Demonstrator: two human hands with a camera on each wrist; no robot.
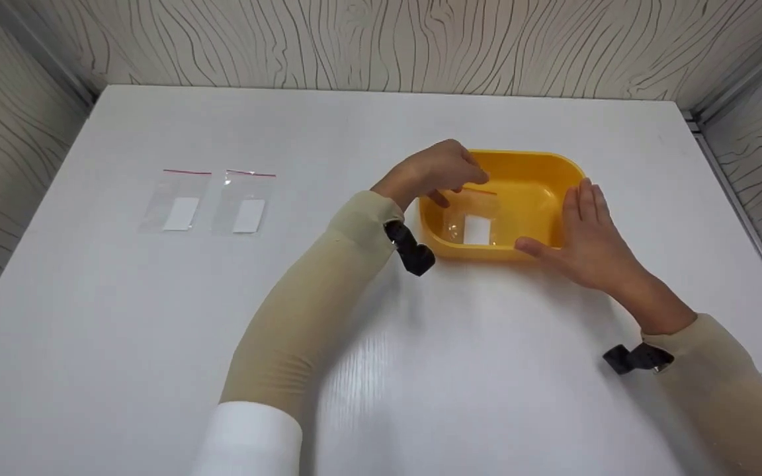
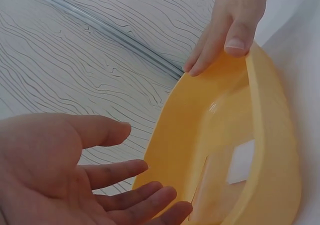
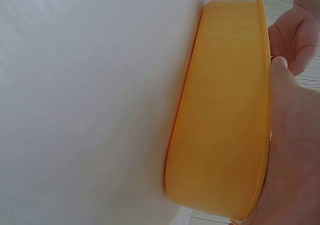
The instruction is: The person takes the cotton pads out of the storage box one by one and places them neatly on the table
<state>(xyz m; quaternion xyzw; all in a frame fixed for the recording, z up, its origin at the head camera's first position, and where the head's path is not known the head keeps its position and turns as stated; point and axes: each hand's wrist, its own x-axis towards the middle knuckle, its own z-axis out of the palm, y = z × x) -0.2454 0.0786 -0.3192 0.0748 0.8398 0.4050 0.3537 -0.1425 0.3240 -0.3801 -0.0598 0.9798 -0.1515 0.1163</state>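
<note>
A yellow plastic tub [image 1: 532, 192] stands at the right of the table. Inside it, toward its left end, lies a clear zip bag [image 1: 477, 218] with a red seal line and a white rectangle in it. My left hand [image 1: 444, 166] hovers over the tub's left end, holding nothing; the left wrist view shows its fingers spread and slightly bent above the bag. On the tub's right front corner rests my right hand [image 1: 589, 244], its fingers straight along the right rim and its thumb on the front rim.
Two more clear zip bags, a left one [image 1: 174, 201] and a right one [image 1: 245, 203], lie side by side on the left of the white table [image 1: 156, 344]. Wood-patterned panels [image 1: 381, 43] stand along the table's back and sides.
</note>
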